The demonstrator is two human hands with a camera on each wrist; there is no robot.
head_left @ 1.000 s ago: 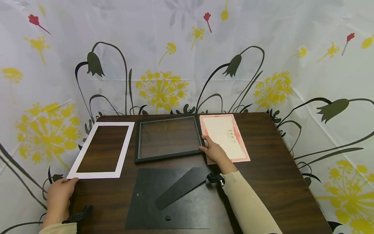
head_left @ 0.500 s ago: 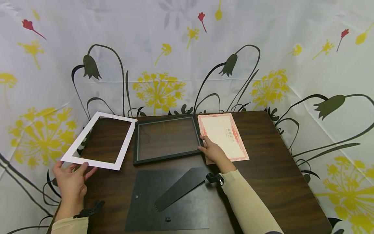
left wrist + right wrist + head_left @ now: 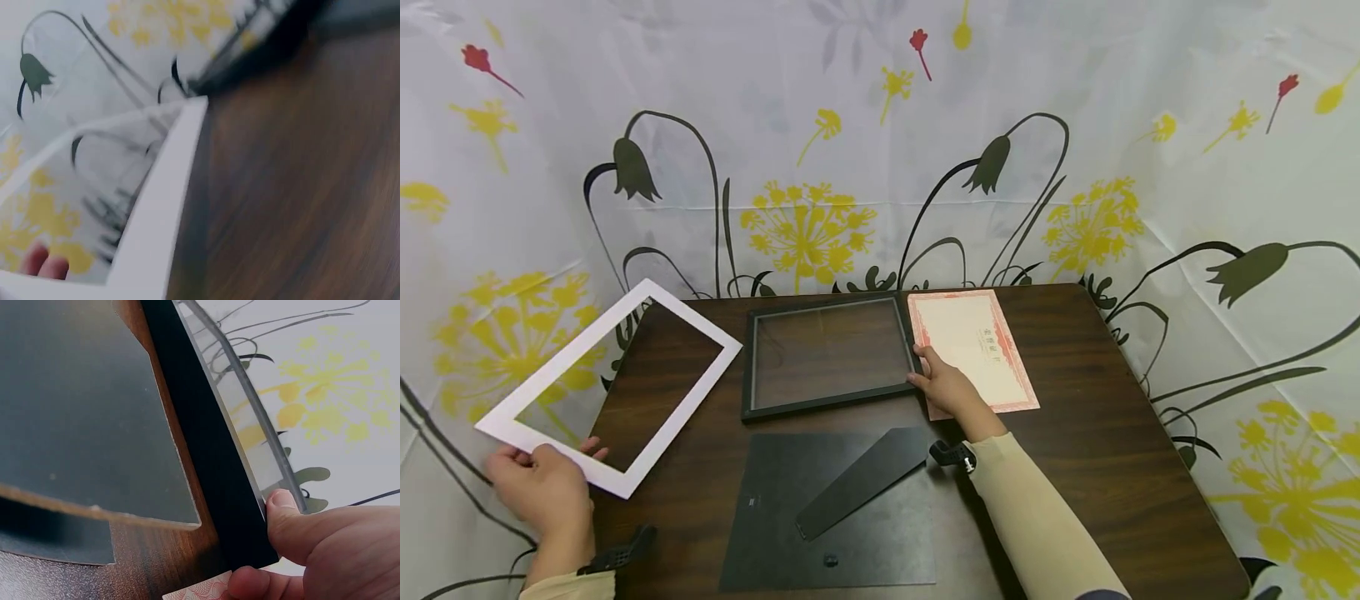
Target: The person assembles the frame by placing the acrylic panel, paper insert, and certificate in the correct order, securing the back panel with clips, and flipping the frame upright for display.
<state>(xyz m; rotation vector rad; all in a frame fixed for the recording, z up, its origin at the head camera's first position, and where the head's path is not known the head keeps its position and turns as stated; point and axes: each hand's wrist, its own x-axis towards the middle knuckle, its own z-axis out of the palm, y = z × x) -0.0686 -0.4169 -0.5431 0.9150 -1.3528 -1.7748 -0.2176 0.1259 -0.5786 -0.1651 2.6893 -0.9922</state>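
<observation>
Biggest of all, a flowered curtain (image 3: 820, 83) hangs behind the picture frame (image 3: 831, 402), white with yellow blooms and dark drooping bells. Next, a dark wooden table (image 3: 1097, 417) lies under the frame and spreads well out to its right. Just on the near side of the frame, look, a flat black board (image 3: 775, 467) lies on the wood. The frame itself lies with its long sides left to right, dark rim round a clear pane.

Left of the frame, here's the white cardboard border (image 3: 677, 417), a big window cut in it, held askew with one corner close to the frame; whether any of it touches the table, I can't tell. Right beside the frame on its other side, a certificate (image 3: 966, 333) lies flat, cream inside a red patterned edge. Nearer than the frame, a black stand (image 3: 865, 483) slants across the board.

Now the hands! Left of the frame, the left hand (image 3: 546, 492) pinches the border's near edge, thumb on top, fingertips showing through the window. At the frame's near right corner, the right hand (image 3: 951, 392) grips the rim, thumb over it, fingers tucked beneath.
</observation>
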